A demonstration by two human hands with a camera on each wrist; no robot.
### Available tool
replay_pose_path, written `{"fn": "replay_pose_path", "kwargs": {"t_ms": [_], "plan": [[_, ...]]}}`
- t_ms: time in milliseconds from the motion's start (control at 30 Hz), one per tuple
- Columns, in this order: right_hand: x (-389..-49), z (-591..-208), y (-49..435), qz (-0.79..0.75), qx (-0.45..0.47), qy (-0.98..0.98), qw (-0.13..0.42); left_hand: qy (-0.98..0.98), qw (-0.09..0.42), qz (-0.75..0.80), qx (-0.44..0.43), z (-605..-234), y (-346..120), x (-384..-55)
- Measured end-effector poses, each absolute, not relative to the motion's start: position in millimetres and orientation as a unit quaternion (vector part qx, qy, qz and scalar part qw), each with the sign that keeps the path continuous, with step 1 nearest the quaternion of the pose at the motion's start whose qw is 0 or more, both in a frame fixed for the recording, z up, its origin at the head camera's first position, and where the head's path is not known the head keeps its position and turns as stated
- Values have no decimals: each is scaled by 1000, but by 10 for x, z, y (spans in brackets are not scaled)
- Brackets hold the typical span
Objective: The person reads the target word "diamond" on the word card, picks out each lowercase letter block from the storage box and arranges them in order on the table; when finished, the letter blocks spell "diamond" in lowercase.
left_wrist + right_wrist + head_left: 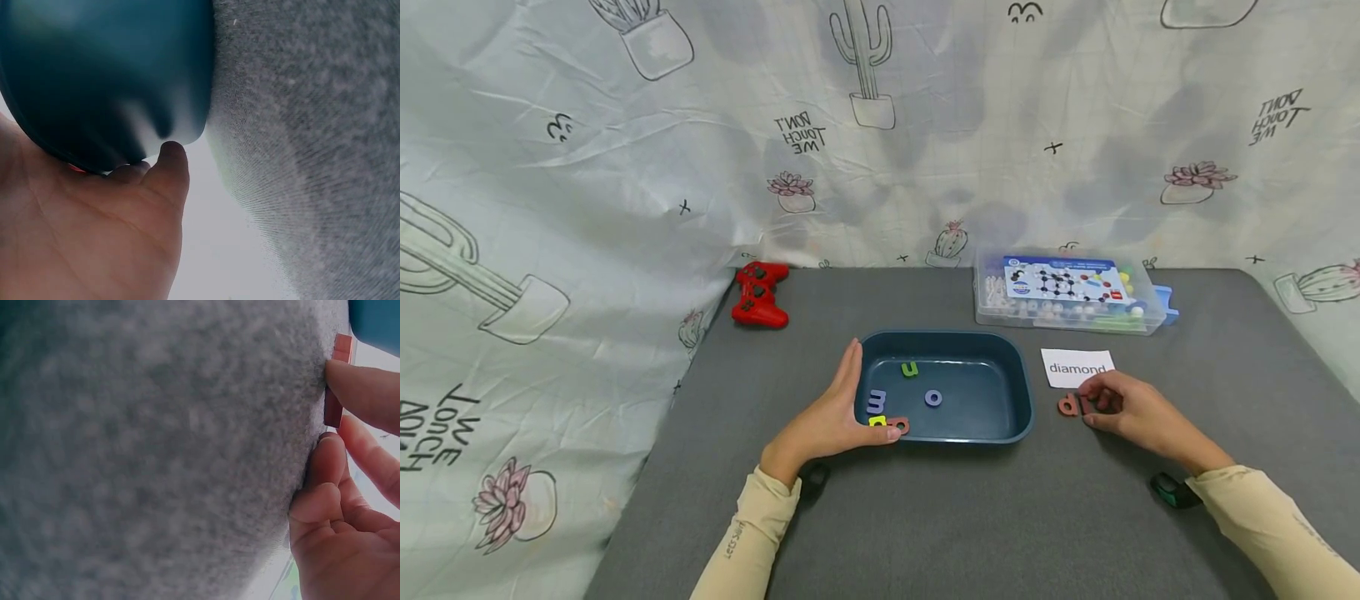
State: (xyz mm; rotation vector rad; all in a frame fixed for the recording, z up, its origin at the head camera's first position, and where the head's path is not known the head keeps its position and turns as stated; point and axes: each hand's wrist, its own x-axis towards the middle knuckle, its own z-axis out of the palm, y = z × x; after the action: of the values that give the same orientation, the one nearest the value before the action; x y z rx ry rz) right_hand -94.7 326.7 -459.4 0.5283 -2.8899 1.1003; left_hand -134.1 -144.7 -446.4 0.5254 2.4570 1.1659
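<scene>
My left hand [827,417] holds the dark blue tray [1018,387] by its left end. Its thumb lies over the near rim and its fingers reach along the left wall; in the left wrist view they touch the tray's outer side [112,75]. Inside the tray lie a green letter [910,369], a purple m [876,402], a purple o [933,398], a yellow letter [877,421] and a brown letter [902,425], partly behind the thumb. To the right, my right hand [1131,412] pinches a narrow reddish-brown letter [334,407] at the table, beside a brown d [1067,405].
A white card [1067,367] reading "diamond" lies just beyond the right hand. Behind it stands a clear plastic case [1060,312] of small parts with a blue piece [1166,305] at its side. At the back left is a red game controller [760,296].
</scene>
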Motion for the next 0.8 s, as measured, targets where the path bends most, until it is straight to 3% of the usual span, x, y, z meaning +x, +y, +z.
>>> {"fn": "replay_pose_path", "kwargs": {"t_ms": [800], "plan": [[-975, -4579, 3304, 337, 169, -926, -22, 865, 180, 423, 200, -4514, -1469, -1358]]}}
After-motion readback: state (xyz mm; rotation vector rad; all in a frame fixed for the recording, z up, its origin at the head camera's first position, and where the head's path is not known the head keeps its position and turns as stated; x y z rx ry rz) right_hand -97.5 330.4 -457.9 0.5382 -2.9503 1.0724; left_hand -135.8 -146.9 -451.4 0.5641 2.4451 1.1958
